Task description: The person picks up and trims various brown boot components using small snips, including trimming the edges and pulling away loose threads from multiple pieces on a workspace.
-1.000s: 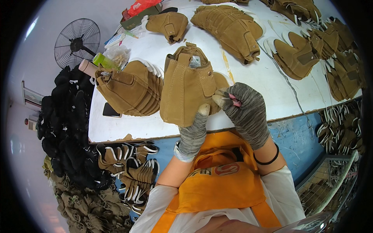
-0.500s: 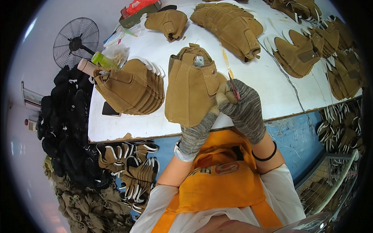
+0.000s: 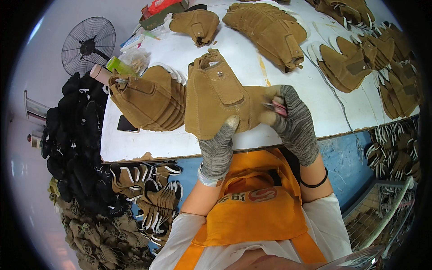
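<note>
A tan suede boot upper [image 3: 215,96] is held up over the near edge of the white table [image 3: 180,139]. My left hand [image 3: 219,148], in a grey knit glove, grips its lower edge from below with the thumb on the front. At the upper's right edge my right hand [image 3: 292,119], also gloved, pinches a small red-handled tool [image 3: 278,108]; whether the tool touches the suede I cannot tell. A metal snap shows near the top of the upper.
A stack of tan uppers [image 3: 150,101] lies left of the held piece, more stacks [image 3: 270,29] at the back and right. A dark phone [image 3: 127,125] rests on the table's left. A floor fan [image 3: 87,45], black pieces [image 3: 72,144] and boxed uppers [image 3: 153,198] stand left.
The held upper has been turned and shifted slightly left and lower. My right hand moved from its side to its right edge with the small tool.
</note>
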The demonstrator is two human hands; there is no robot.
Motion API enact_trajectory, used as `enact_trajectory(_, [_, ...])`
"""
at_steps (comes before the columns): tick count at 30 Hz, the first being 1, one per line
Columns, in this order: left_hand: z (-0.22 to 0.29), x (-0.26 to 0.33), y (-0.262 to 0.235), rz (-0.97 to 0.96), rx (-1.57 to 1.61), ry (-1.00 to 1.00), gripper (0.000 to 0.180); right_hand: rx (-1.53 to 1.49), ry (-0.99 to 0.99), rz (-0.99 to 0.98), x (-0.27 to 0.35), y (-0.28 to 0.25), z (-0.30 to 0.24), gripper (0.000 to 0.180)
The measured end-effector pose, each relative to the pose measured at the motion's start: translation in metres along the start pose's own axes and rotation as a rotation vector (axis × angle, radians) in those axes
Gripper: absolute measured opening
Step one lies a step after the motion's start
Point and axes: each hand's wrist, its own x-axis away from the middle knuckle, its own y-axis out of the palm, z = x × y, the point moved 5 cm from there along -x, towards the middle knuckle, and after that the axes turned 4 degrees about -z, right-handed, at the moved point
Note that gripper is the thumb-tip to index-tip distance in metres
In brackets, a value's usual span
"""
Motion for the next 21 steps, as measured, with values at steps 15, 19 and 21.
enact_trajectory(15, [0.022,0.004,0.005,-0.111,0.316,-0.269,0.056,0.396,-0.443,-0.161,-0.005,-0.007,-0.034,0.019])
enact_trajectory(19, [0.025,0.003,0.008,-0.098,0.271,-0.226,0.056,0.410,-0.457,-0.121,-0.003,-0.005,-0.036,0.020])
enact_trajectory(21, [0.025,0.001,0.006,-0.096,0.203,-0.188,0.055,0.439,-0.441,-0.082,-0.001,-0.003,-0.036,0.021])
